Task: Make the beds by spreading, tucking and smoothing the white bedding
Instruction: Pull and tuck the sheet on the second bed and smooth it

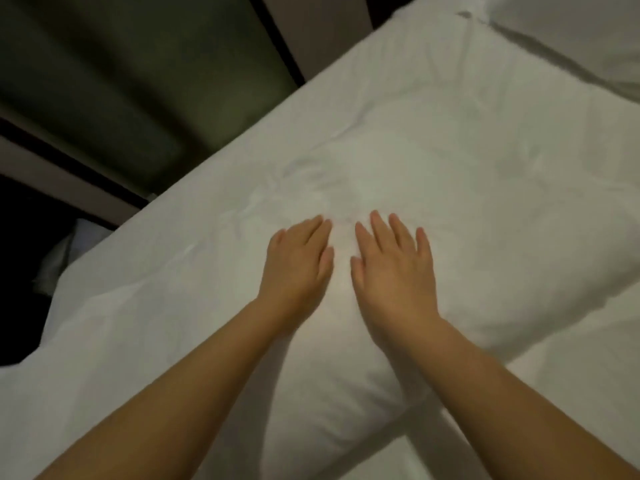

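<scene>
Left hand (298, 263), right hand (395, 271): creased pillow (450, 150).

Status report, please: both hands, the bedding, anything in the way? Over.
Left hand and right hand flat, side by side on white pillow. Creases ahead of left fingertips. Nothing lying on the pillow.

Two hands, left hand (299, 261) and right hand (394, 271), two white pillows (450, 174) (571, 36), one headboard (121, 81).
</scene>
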The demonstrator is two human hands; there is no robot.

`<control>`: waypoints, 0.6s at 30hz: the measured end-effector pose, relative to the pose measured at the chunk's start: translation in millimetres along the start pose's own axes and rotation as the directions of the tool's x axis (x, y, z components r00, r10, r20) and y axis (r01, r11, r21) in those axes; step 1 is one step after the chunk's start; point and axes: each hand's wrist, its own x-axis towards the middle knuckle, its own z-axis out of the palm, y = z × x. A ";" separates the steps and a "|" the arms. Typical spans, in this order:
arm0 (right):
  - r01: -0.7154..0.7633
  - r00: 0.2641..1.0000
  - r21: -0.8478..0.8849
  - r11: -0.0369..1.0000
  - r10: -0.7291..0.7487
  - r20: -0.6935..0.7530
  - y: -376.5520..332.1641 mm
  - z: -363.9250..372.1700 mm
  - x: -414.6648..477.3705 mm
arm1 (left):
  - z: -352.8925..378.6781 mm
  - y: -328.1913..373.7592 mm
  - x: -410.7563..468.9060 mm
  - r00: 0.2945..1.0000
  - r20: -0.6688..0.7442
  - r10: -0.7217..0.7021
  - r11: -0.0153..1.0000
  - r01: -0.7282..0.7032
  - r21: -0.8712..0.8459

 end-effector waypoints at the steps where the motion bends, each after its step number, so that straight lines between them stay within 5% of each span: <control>1: 0.035 0.999 -0.019 0.999 -0.035 0.037 -17.7 11.5 -3.1 | 4.4 -22.7 -20.4 0.997 0.025 -0.077 0.997 0.077 0.011; 8: 0.211 0.973 -0.175 0.962 -0.190 0.131 -114.8 76.8 2.4 | 18.8 -140.2 -89.3 0.919 0.032 -0.394 0.919 0.394 -0.005; 12: 0.248 0.957 -0.219 0.944 -0.204 0.207 -146.9 103.9 24.6 | 37.1 -195.6 -118.6 0.808 0.062 -0.586 0.805 0.589 -0.066; 18: 0.384 0.906 -0.283 0.879 -0.299 0.298 -195.2 150.0 53.2 | 72.5 -217.5 -120.0 0.792 0.004 -0.611 0.788 0.608 -0.101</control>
